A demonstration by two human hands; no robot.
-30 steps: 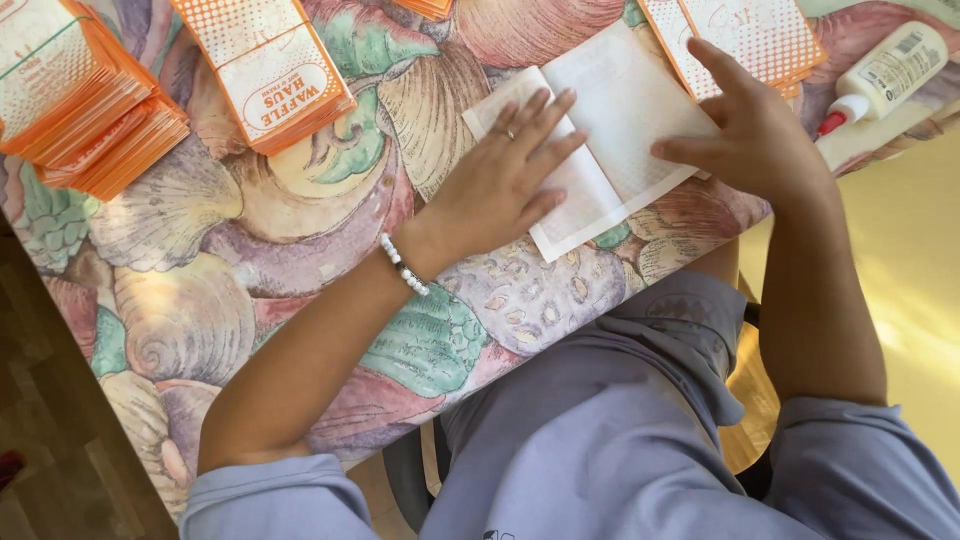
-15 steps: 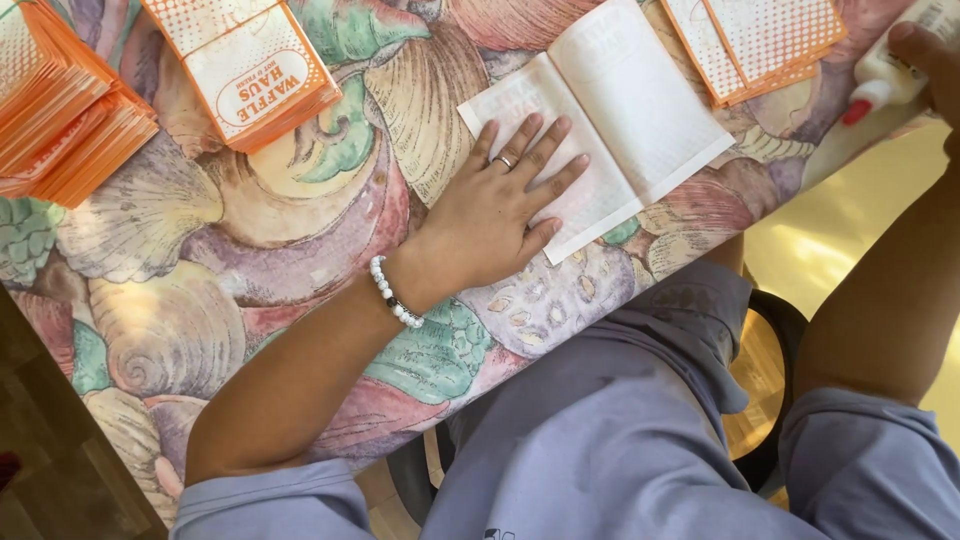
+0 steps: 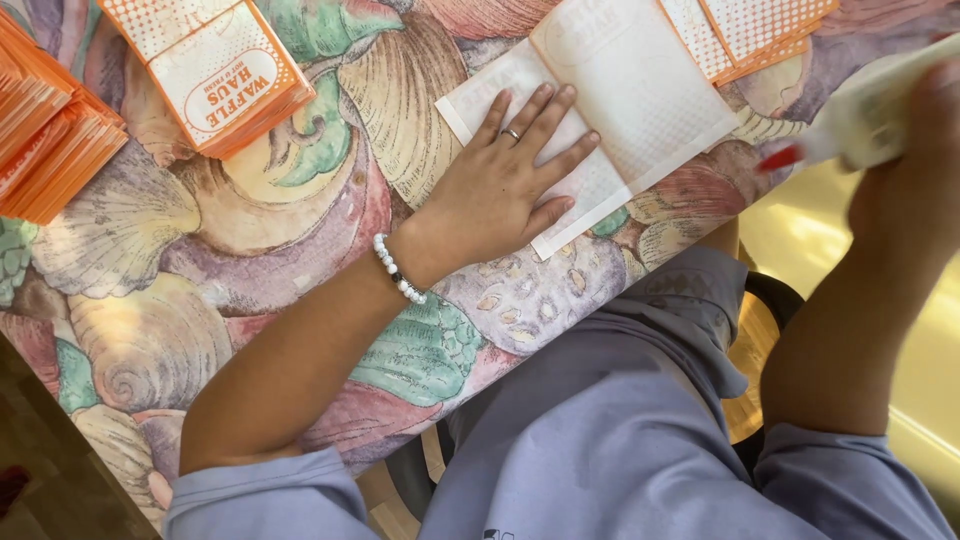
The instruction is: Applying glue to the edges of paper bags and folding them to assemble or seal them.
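Note:
My left hand (image 3: 505, 180) lies flat, fingers spread, on the left flap of an unfolded white paper bag (image 3: 640, 90) that rests on the shell-patterned tablecloth (image 3: 250, 250). A ring and a white bead bracelet are on that hand and wrist. At the right edge, blurred, my right hand (image 3: 915, 170) grips a white glue bottle (image 3: 865, 115) with a red tip pointing left, held above the table edge, apart from the paper.
Stacks of orange-and-white paper bags lie at the top left (image 3: 215, 75), the far left (image 3: 50, 130) and the top right (image 3: 755, 30). The table edge runs diagonally past my lap. A wooden stool (image 3: 755, 350) shows below.
My right hand left the paper, reached right to the glue bottle, and now holds it lifted with the tip toward the paper. My left hand has stayed pressed on the paper.

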